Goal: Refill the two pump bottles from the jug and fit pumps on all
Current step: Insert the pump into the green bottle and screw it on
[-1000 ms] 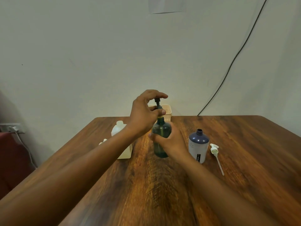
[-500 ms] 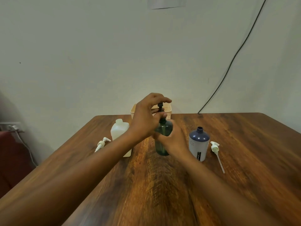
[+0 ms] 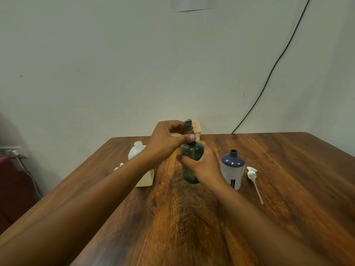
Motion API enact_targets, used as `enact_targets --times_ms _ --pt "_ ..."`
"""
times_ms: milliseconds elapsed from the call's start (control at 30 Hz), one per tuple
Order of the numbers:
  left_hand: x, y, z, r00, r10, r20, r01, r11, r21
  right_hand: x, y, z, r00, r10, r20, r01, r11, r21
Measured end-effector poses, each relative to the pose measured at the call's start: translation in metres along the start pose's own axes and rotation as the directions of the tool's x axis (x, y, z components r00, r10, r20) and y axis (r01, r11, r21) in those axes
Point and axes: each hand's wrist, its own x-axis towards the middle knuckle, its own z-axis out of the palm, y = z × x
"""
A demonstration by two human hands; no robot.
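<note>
Both hands grip green bottle (image 3: 191,156) on wooden table (image 3: 288,169).

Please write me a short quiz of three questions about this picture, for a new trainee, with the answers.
1. True or false: the blue bottle already has a pump on it.
2. Which hand steadies the green bottle by its body? A) left B) right C) neither
3. Fill the gap: the white pump lies on the table to the ____ of the blue bottle.

Key
1. False: its neck is open.
2. B: the right hand wraps the body, while the left hand grips the dark pump at the neck.
3. right
</note>
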Motion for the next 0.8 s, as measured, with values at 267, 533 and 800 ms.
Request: enact_targets --times_ms 267,533,800 --pt "0.012 0.007 -0.005 1.000 0.011 0.017 -0.012 0.998 0.068 0.000 0.000 0.000 1.000 -0.002 -0.009 0.002 1.000 0.005" --pt "0.008 0.001 0.000 1.000 0.004 0.016 -0.006 0.993 0.121 0.000 0.001 -0.001 1.000 -0.013 0.001 0.013 1.000 0.023" --pt "0.007 0.003 0.000 1.000 0.003 0.029 -0.006 0.997 0.081 0.001 0.002 -0.002 1.000 -0.017 -0.016 0.017 1.000 0.010"
